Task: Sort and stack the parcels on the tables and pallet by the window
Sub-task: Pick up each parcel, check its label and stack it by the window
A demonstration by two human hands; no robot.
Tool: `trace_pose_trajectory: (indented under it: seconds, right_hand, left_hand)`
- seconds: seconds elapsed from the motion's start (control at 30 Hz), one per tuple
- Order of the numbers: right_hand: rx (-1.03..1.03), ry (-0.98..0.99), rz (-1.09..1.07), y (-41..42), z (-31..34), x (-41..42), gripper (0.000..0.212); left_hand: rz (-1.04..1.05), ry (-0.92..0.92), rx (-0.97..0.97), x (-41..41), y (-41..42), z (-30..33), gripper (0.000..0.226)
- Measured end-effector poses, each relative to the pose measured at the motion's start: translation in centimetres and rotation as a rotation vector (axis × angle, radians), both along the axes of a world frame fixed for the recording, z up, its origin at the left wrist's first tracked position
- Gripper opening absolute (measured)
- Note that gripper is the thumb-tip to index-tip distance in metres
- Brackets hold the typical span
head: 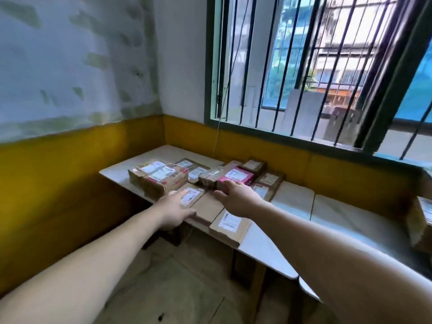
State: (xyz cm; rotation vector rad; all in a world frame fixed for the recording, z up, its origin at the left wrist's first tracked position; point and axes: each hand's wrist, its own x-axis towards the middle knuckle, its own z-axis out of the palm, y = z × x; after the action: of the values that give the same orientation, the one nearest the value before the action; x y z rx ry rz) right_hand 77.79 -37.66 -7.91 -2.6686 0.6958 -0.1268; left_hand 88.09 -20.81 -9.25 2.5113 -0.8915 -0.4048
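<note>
Left hand (pixel 174 208) flat, fingers straight, on flat brown parcel (pixel 190 197); at 2 o'clock, right hand (pixel 236 198) gripping pink parcel (pixel 235 177) on table (pixel 264 249).

Pale tables (pixel 292 202) by the window carry labelled cardboard parcels (pixel 161 176)

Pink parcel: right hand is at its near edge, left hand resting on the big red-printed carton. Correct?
Not quite. In the head view the left hand rests on a flat brown parcel with a white label; the right hand is at the pink parcel.
</note>
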Motion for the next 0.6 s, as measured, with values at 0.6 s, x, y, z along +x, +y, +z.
trace_pose_trajectory:
  seconds: [0.6]
  right_hand:
    - [0.101, 0.031, -0.056, -17.1, -4.0, 21.0, 0.067]
  left_hand:
    - [-0.030, 0.097, 0.004, 22.2, -16.5, -3.9, 0.086]
